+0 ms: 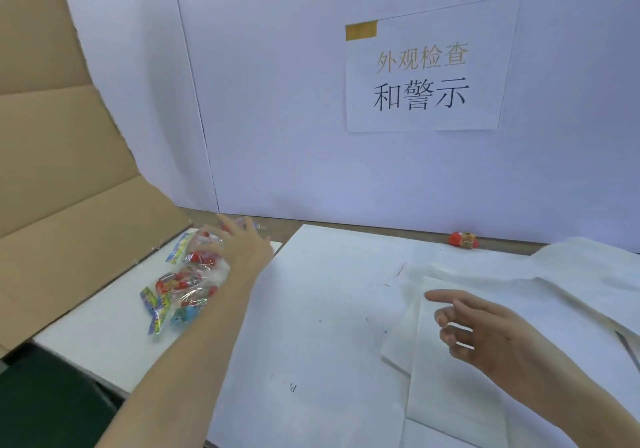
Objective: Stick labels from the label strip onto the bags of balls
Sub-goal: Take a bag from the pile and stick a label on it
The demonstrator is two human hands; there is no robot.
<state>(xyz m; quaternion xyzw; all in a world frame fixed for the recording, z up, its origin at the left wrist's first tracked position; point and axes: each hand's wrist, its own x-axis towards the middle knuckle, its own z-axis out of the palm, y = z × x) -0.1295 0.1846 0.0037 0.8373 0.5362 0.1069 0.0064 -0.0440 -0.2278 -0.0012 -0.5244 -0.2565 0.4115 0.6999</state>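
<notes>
Bags of balls, clear crinkly plastic with blue-yellow printed headers and red and blue balls inside: two can be told apart, a far bag and a near bag, though edges blur and a third may sit behind the hand. Both lie at the left on a white sheet covering the surface, just beside an open brown cardboard box flap. Left hand is over the far bag, fingers spread and nearly straight, fingertips touching or just above the plastic; grip open, nothing held. Right hand hovers at lower right above one folded white cloth sheet, index finger straight, other fingers loosely curled, grip empty. One larger white paper sheet lies in the middle of the surface. One small red toy-like item sits at the base of the white back wall. One printed paper sign with a gold tape piece hangs on that wall.
</notes>
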